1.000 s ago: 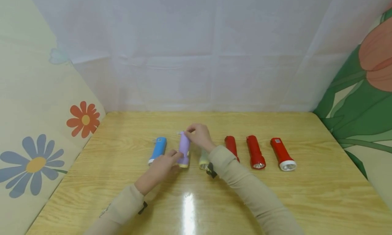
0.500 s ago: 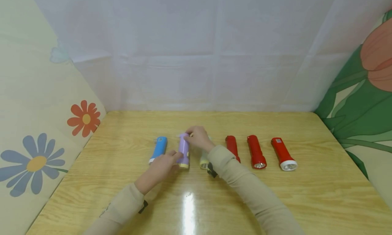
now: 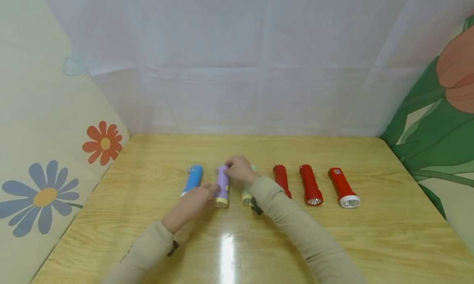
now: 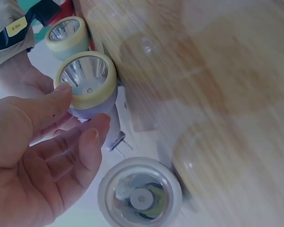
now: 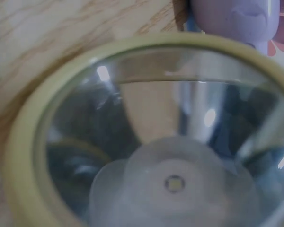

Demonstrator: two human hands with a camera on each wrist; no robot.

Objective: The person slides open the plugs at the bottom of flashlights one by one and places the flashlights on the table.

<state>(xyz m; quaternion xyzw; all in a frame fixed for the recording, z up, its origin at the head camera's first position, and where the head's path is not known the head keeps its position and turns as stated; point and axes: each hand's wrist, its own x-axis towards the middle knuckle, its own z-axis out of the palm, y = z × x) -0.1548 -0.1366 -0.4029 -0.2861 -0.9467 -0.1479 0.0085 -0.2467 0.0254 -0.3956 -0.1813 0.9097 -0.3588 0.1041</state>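
A purple flashlight (image 3: 222,181) with a pale yellow rim points its lens toward me. My left hand (image 3: 196,199) holds its head from the left; in the left wrist view, the thumb lies at the yellow rim (image 4: 92,100) and the other fingers bend below. At the tail end, my right hand (image 3: 240,168) pinches the flashlight between thumb and fingers. Small metal prongs (image 4: 118,143) stick out beside its tail. Under my right wrist lies a pale green flashlight (image 3: 247,196), partly hidden; its lens (image 5: 175,142) fills the right wrist view.
A blue flashlight (image 3: 193,179) with a white rim lies left of the purple one. To the right lie a red flashlight (image 3: 280,177) partly behind my sleeve, a second red flashlight (image 3: 309,183), and a white-rimmed red flashlight (image 3: 340,185). All sit on the wooden table (image 3: 370,238).
The purple flashlight's tail has come down and slightly toward me, and its lens and side switch show more. My right hand has followed the tail. The left hand has barely moved.
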